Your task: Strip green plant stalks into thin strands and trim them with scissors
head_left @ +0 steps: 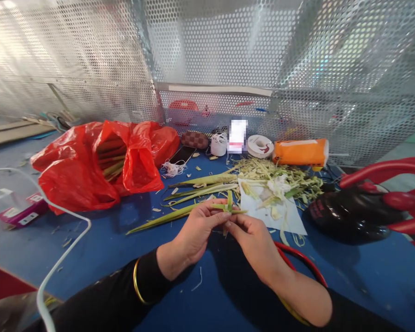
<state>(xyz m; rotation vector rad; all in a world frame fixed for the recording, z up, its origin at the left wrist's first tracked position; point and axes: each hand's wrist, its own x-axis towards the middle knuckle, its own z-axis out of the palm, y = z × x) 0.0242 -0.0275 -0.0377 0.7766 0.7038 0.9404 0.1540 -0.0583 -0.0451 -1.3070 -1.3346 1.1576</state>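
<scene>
- Here, the green leaf piece sits between the hands at their fingertips, one strip running left to right, another pointing far.
- The left hand and right hand both pinch it, fingers curled in, about equally near.
- Long stalks lie beyond on the bench; white paper lies right.
- Nothing visible blocks the piece.

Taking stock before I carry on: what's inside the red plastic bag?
Long, brownish stalk-like pieces show through the opening of the red plastic bag. Its plastic covers the rest, so anything deeper can't be seen.
</scene>
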